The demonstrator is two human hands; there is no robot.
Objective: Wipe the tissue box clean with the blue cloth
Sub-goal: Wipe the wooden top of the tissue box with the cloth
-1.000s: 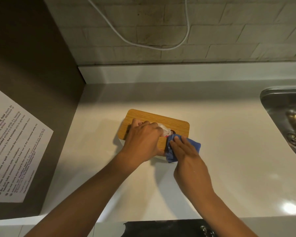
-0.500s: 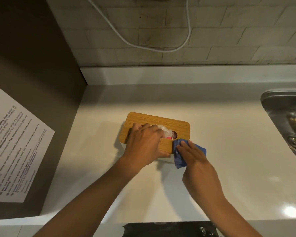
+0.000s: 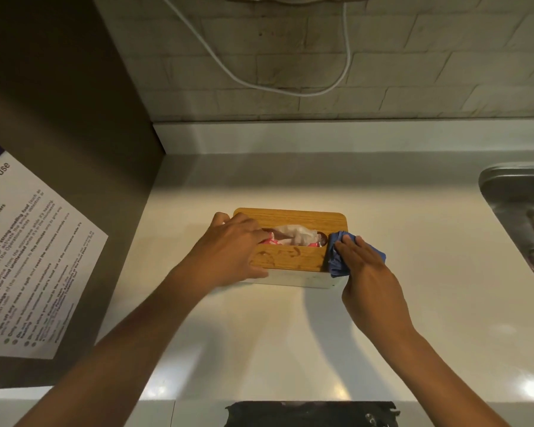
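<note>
Wood-lidded white tissue box is gripped by left hand; crumpled blue cloth is pressed by flat right hand; protruding tissue could be snagged by it.

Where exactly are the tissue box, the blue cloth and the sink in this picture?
tissue box (image 3: 293,257): head view, near strip of its wooden lid.
blue cloth (image 3: 336,265): head view, its bunched lower fold.
sink (image 3: 506,175): head view, steel rim at its far edge.

The cloth is blue, the tissue box white under a tan wood-grain lid, the counter cream.
</note>
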